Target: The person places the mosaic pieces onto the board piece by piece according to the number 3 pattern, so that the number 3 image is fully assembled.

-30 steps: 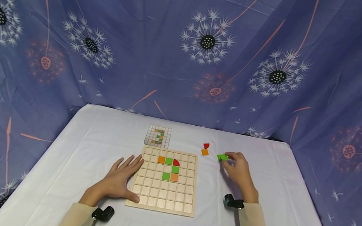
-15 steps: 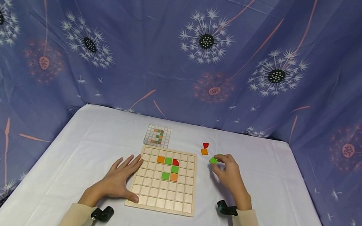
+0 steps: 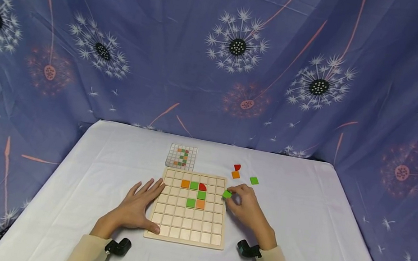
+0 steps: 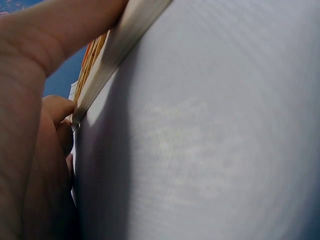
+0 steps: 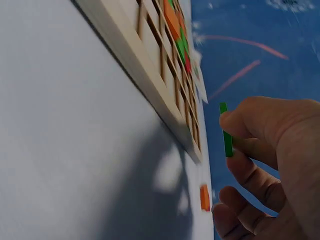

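Note:
My right hand (image 3: 247,208) pinches a green square tile (image 3: 226,194) between thumb and fingers, just over the right edge of the wooden grid board (image 3: 186,223). In the right wrist view the same green tile (image 5: 226,131) is seen edge-on. My left hand (image 3: 136,207) lies spread along the board's left side, its thumb on the lower left corner. Set in the board's cells are an orange tile (image 3: 185,184), a red quarter-round tile (image 3: 202,187), a light orange tile (image 3: 200,204) and several green tiles (image 3: 191,203).
Behind the board lies a small pattern card (image 3: 181,157) with a matching grid. To the right on the white cloth (image 3: 304,200) lie a loose red quarter-round tile (image 3: 237,167), an orange tile (image 3: 235,175) and another green tile (image 3: 254,180).
My right hand has carried one green tile left and toward me, to the board's right edge; another green tile stays behind on the cloth. My left hand has stayed in place.

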The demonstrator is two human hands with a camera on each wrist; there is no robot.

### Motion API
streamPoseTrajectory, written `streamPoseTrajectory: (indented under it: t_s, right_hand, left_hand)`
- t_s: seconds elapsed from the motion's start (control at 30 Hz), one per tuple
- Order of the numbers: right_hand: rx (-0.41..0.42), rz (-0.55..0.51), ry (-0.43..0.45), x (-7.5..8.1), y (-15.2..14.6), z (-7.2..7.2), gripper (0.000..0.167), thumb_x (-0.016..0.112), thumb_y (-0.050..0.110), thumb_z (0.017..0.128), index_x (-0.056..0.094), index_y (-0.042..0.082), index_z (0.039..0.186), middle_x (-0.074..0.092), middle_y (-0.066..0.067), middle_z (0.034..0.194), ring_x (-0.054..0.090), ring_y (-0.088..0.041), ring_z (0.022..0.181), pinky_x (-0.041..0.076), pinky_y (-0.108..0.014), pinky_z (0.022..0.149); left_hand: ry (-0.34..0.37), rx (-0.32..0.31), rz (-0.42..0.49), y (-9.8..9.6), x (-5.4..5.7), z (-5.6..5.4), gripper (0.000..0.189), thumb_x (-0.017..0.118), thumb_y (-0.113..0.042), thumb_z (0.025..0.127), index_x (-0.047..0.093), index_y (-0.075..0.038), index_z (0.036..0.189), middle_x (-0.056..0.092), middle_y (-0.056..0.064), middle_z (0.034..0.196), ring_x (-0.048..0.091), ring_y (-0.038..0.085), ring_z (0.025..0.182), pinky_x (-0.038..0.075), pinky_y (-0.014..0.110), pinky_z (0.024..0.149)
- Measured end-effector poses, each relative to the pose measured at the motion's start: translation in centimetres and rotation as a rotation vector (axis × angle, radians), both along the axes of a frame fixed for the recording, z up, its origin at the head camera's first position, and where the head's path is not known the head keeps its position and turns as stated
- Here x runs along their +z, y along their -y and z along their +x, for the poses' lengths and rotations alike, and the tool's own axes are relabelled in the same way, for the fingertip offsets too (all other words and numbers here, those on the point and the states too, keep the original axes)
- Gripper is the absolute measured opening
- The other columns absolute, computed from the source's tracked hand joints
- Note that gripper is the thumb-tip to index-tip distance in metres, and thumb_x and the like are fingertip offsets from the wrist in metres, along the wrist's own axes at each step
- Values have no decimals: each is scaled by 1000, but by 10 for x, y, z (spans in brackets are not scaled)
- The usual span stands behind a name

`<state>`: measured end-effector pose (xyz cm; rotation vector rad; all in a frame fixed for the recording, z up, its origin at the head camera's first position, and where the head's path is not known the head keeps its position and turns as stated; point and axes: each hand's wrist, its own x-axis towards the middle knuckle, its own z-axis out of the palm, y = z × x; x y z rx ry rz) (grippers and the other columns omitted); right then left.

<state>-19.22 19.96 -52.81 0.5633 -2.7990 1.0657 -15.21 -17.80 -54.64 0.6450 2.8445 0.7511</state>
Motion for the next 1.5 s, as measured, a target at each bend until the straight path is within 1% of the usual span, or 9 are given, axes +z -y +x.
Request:
streamPoseTrajectory:
  t_s: [0.1,0.23,0.4,0.5,0.6,0.77,1.03,1.27,1.5]
  right_hand:
    - [30,2,27,-2,11,7,26,76,10,89,75,7,115,67,-4,109,56,-29,113,49,-50,99]
    - [59,26,56,-5,25,15,26,75,13,90,75,8,115,66,-1,109,54,-25,114,50,-47,99]
    - [118,62,8,-6,39,26,23,75,13,90,76,8,113,66,0,107,53,-20,106,50,-41,91]
    - [151,70,-13,-5,45,30,23,74,12,90,76,8,112,66,-2,105,51,-18,99,48,-37,86]
    - [167,83,-12,-6,50,33,23,74,13,90,77,9,112,66,0,105,50,-16,100,48,-35,86]
    - [193,93,15,-7,55,37,23,74,16,91,77,11,113,66,2,109,51,-15,105,50,-36,91]
    - [215,103,25,-8,58,41,24,74,15,92,77,12,115,67,1,113,52,-16,107,50,-38,94]
    - [225,104,34,-7,59,41,23,74,15,92,77,12,115,67,0,113,52,-17,106,51,-38,94]
    - [243,113,35,-9,58,39,25,72,11,92,77,14,116,67,-2,116,52,-17,104,50,-38,90]
  left_hand:
    - [-2,0,0,0,0,0,139,86,-74,54,29,-6,162,21,12,172,19,42,158,9,65,123]
    - [-15,-5,-3,0,2,1,139,86,-74,55,30,-5,162,22,14,172,20,43,157,10,66,123]
    - [-35,-13,-7,1,2,1,138,86,-74,55,32,-3,161,24,17,170,22,46,155,12,69,121]
    - [-34,-12,-8,1,2,2,138,86,-74,56,31,-3,161,24,16,170,22,45,156,12,69,121]
    - [-27,-9,-13,1,2,1,138,86,-74,56,31,-4,161,23,16,171,21,44,156,11,68,122]
    - [-15,-8,-9,1,3,1,138,86,-73,56,30,-4,162,22,15,171,21,44,157,10,67,122]
    - [-8,-8,-10,1,2,1,139,86,-73,55,29,-6,162,21,13,172,19,42,158,9,66,123]
    - [-8,-3,-4,0,0,1,139,86,-74,55,30,-7,162,21,12,172,19,41,158,9,65,123]
    - [-1,-4,-4,1,-1,0,139,85,-76,55,29,-7,163,19,11,172,18,41,158,8,65,124]
